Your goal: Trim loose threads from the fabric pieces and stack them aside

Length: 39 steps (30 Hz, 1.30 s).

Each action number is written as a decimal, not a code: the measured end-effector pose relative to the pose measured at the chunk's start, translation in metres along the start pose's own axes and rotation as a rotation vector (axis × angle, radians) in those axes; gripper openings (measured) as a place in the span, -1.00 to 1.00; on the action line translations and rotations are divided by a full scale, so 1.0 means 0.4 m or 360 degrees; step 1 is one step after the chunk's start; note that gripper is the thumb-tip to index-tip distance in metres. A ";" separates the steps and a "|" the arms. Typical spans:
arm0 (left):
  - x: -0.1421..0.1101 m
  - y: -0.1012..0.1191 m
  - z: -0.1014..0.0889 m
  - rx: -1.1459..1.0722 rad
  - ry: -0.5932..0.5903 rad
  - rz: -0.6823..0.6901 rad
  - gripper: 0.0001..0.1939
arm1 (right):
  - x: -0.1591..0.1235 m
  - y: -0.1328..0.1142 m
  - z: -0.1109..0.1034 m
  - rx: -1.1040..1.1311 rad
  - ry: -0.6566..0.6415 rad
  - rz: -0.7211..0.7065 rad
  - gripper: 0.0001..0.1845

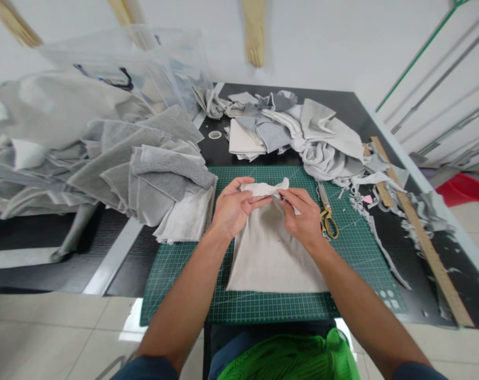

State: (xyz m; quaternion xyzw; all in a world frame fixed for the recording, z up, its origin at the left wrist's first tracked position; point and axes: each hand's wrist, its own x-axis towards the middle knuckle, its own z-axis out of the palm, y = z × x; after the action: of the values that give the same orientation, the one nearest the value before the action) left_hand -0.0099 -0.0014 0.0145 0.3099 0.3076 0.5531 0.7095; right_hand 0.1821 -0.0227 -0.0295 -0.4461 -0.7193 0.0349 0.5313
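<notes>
Beige cloth [276, 264] lies, in the head view, on the cutting mat [176, 279] near the front edge of the desk [217, 154], its far end pinched by left hand [232, 211] and right hand [302, 216], which should pull gently and evenly against wrinkles.

Pale cloth [271, 253]: top edge bunched, spread below.

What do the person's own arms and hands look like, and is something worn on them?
The left hand and the right hand are both ungloved. The left forearm and the right forearm are bare too; no jewellery or markings can be made out on them. Plain dark-blue fabric shows at the left sleeve and the right sleeve, both cut off by the picture's lower edge.
</notes>
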 end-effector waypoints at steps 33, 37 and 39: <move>-0.007 -0.010 0.011 0.0113 -0.0011 0.0076 -0.66 | 0.001 -0.001 -0.001 -0.0064 -0.0035 -0.0035 -0.66; -0.003 -0.013 0.009 0.0142 0.0003 0.0077 -0.66 | 0.004 -0.008 -0.003 -0.0036 -0.0043 -0.0050 -0.65; -0.003 -0.013 0.009 0.0149 0.0006 0.0072 -0.66 | 0.004 -0.009 -0.002 -0.0031 -0.0042 -0.0058 -0.64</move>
State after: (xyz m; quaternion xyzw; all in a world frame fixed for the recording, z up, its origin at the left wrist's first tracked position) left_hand -0.0041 -0.0041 0.0128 0.3488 0.3274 0.5546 0.6809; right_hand 0.1806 -0.0241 -0.0261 -0.4377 -0.7345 0.0241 0.5180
